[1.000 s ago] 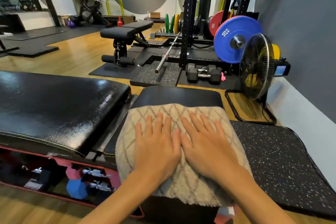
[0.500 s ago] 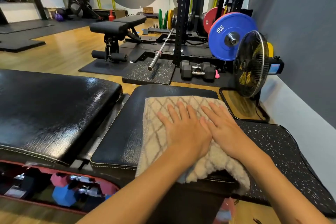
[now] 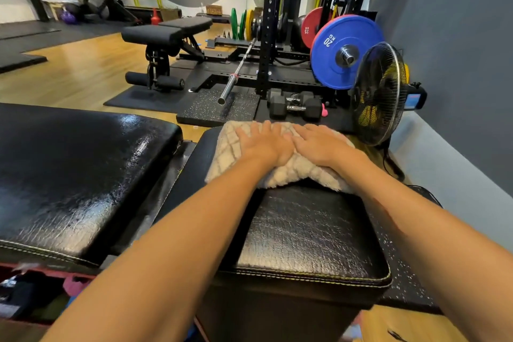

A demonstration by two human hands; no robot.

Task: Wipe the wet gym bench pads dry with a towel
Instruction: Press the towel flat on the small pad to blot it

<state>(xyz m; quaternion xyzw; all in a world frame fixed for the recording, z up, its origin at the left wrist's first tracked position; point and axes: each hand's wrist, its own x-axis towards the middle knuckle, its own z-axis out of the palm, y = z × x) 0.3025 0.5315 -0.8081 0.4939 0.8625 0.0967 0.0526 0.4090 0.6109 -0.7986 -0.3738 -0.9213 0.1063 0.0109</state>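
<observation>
We have pushed the beige quilted towel (image 3: pixel 280 166) to the small black seat pad's (image 3: pixel 308 233) far edge, left hand (image 3: pixel 266 144) and right hand (image 3: pixel 324 144) pressing flat with fingers spread, mid-wipe; next, we judge, the glistening long black pad (image 3: pixel 77 175) beside it.

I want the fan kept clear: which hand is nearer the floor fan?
Right. The right hand presses the towel at the pad's far right edge, just short of the floor fan. The left hand lies beside it, farther from the fan.

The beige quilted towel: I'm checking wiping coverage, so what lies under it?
The beige quilted towel lies on the smaller black vinyl bench pad, at its far end. Both hands press it flat; the pad beneath is hidden.
</observation>
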